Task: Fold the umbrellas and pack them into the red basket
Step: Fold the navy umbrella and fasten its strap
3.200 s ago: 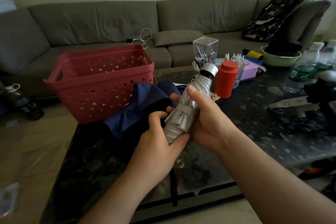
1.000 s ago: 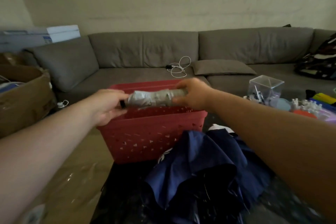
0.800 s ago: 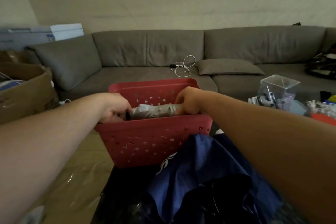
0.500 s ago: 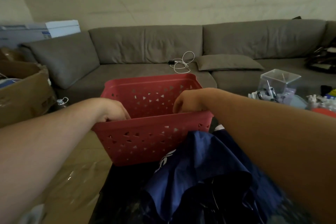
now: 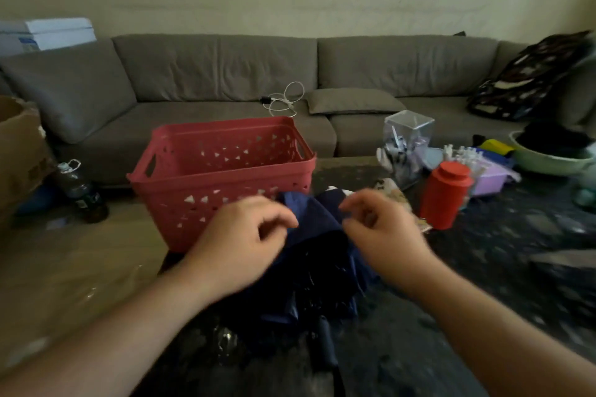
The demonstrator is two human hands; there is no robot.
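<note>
A red basket [image 5: 222,177] with triangular cut-outs stands at the far left corner of the dark speckled tabletop [image 5: 483,267]; its interior floor is hidden behind the near wall, so whether anything lies inside cannot be told. Just in front of it, touching its near wall, lies a navy umbrella [image 5: 317,255], unfolded and crumpled, with its dark handle [image 5: 326,345] pointing toward the near edge. The person's left hand [image 5: 240,242] hovers over the left side of the navy cloth, fingers loosely curled and grasping nothing visible. The right hand [image 5: 379,229] hovers over the right side of the cloth, fingers likewise loosely bent; whether the fingertips touch the fabric cannot be told because of motion blur. Toward the far right of the tabletop stand a red canister [image 5: 446,195], a clear plastic box [image 5: 408,135], a lilac container [image 5: 490,177] and a green bowl [image 5: 548,161]. Behind the table runs a grey sofa [image 5: 219,74] with a white cable [image 5: 285,103] on its seat. A cardboard box [image 5: 17,151] and a bottle [image 5: 80,190] sit on the floor at left. No writing or label is legible anywhere.
</note>
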